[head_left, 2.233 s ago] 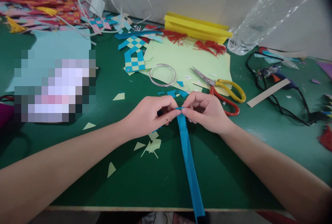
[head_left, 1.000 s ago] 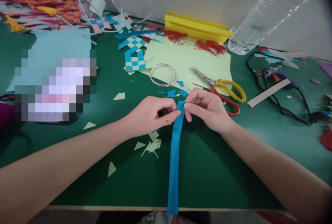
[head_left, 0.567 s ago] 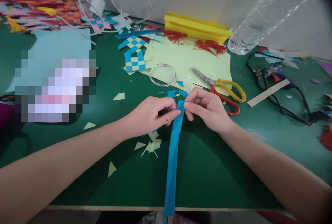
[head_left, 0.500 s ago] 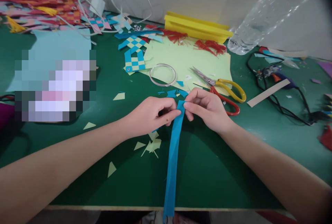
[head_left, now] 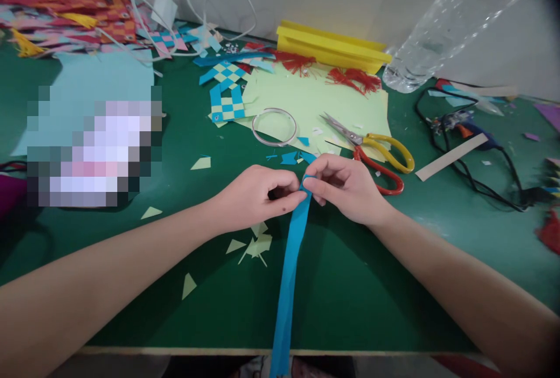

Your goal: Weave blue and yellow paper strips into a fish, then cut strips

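Both hands meet over the middle of the green table, pinching the far end of a long blue paper strip between thumb and fingertips. The left hand clamps it from one side and the right hand from the other, so each grip is closed on the strip's top end, where it looks folded over. From there the strip runs back toward the person and hangs over the near edge of the table. It looks feather-light and limp, bending under its own weight, thin enough to crease or tear if tugged; best held close to the fold, flat between the pads. Just beyond the hands lie scissors on a pale green sheet, with a wire ring beside them and paper scraps under the left wrist.
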A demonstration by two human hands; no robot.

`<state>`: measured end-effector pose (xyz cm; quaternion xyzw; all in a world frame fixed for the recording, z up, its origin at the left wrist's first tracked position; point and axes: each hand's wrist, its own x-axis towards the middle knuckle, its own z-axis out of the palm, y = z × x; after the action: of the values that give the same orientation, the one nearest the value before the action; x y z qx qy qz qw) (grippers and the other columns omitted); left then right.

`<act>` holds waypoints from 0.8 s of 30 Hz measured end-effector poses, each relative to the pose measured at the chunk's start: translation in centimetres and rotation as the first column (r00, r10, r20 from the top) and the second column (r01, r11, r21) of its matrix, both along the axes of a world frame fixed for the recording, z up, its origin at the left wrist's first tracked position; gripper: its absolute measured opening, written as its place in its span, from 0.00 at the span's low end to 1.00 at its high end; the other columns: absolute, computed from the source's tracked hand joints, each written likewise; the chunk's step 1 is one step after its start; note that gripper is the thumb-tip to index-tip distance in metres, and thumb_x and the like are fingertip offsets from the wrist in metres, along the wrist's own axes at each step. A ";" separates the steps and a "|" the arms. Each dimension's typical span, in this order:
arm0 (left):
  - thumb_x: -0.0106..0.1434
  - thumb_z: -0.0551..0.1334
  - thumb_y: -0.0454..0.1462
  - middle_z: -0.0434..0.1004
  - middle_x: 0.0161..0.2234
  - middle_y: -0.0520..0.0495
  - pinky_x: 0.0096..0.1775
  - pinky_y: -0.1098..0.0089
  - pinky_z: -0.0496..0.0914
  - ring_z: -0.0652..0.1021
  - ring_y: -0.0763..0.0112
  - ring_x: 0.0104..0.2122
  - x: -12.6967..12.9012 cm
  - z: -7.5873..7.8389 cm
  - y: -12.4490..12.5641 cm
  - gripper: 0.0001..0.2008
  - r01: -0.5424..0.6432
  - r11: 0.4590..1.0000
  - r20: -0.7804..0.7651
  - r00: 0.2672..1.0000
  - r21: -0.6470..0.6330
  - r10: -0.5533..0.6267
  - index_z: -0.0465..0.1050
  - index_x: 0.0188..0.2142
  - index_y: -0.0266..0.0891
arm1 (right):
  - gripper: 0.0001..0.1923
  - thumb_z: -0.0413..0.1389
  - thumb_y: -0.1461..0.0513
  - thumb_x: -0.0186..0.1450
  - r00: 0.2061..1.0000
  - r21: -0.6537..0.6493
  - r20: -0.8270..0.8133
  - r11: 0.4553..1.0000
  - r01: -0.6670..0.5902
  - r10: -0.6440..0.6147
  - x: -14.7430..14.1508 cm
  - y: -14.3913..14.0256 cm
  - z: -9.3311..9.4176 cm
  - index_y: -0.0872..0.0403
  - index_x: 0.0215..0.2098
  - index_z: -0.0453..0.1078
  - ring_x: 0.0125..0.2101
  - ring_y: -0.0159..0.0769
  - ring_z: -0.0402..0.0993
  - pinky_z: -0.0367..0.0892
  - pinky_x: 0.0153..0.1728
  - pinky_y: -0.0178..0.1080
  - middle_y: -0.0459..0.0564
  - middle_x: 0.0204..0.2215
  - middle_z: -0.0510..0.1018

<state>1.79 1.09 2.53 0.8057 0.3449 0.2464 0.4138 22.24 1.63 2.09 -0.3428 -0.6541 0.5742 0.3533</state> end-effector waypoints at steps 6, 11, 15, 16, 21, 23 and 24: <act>0.65 0.58 0.37 0.63 0.18 0.58 0.22 0.78 0.57 0.62 0.82 0.18 -0.1 0.1 0.2 0.15 -0.004 0.997 0.005 1.000 -0.082 0.004 0.65 0.22 0.37 | 0.09 0.65 0.61 0.59 0.997 -0.065 -0.066 0.998 0.027 -0.031 -0.2 0.0 0.1 0.55 0.31 0.70 0.19 0.22 0.67 0.67 0.21 0.28 0.39 0.20 0.71; 0.65 0.59 0.39 0.60 0.17 0.59 0.21 0.78 0.55 0.60 0.82 0.18 0.0 0.1 0.2 0.16 0.006 0.997 -0.011 1.000 -0.080 -0.007 0.64 0.21 0.37 | 0.11 0.65 0.59 0.59 0.991 -0.100 -0.099 0.992 0.075 -0.085 -0.3 0.2 0.1 0.55 0.31 0.69 0.18 0.22 0.68 0.67 0.20 0.29 0.39 0.20 0.71; 0.65 0.58 0.40 0.61 0.17 0.58 0.22 0.78 0.56 0.61 0.82 0.18 0.0 0.1 0.1 0.17 0.017 0.996 -0.031 0.999 -0.091 -0.020 0.62 0.21 0.37 | 0.12 0.65 0.57 0.59 0.982 -0.119 -0.130 0.985 0.124 -0.139 -0.3 0.3 0.0 0.54 0.32 0.69 0.17 0.23 0.68 0.67 0.19 0.29 0.38 0.20 0.71; 0.66 0.58 0.40 0.63 0.17 0.58 0.22 0.78 0.57 0.62 0.82 0.18 0.0 0.1 0.1 0.17 0.017 0.995 -0.033 0.999 -0.098 -0.021 0.62 0.21 0.37 | 0.12 0.65 0.57 0.59 0.981 -0.120 -0.130 0.984 0.129 -0.144 -0.2 0.4 0.0 0.54 0.32 0.69 0.17 0.22 0.68 0.67 0.19 0.29 0.38 0.20 0.70; 0.67 0.58 0.41 0.67 0.18 0.57 0.23 0.78 0.59 0.66 0.81 0.19 0.0 -0.1 0.2 0.16 0.019 0.994 -0.039 0.999 -0.103 -0.023 0.64 0.23 0.37 | 0.10 0.64 0.58 0.61 0.996 -0.071 -0.062 0.995 0.067 -0.071 0.1 0.2 -0.1 0.54 0.33 0.69 0.20 0.23 0.69 0.67 0.22 0.30 0.39 0.22 0.72; 0.67 0.58 0.41 0.68 0.19 0.57 0.23 0.78 0.59 0.66 0.81 0.19 0.0 -0.2 0.2 0.16 0.026 0.994 -0.037 0.999 -0.105 -0.030 0.64 0.23 0.37 | 0.09 0.65 0.60 0.59 1.000 -0.024 0.008 1.000 0.009 -0.009 0.2 0.1 -0.1 0.54 0.33 0.70 0.22 0.24 0.70 0.67 0.24 0.30 0.40 0.23 0.73; 0.67 0.58 0.41 0.68 0.19 0.57 0.23 0.78 0.59 0.66 0.81 0.19 0.0 -0.2 0.2 0.17 0.030 0.994 -0.034 0.999 -0.104 -0.033 0.64 0.23 0.37 | 0.09 0.66 0.61 0.59 0.999 -0.006 0.040 1.000 -0.011 0.011 0.2 0.1 -0.1 0.54 0.32 0.71 0.23 0.25 0.70 0.67 0.25 0.30 0.41 0.23 0.73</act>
<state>1.79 1.32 2.36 0.7927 0.3519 0.2070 0.4527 22.41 1.72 1.99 -0.3516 -0.6614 0.5711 0.3359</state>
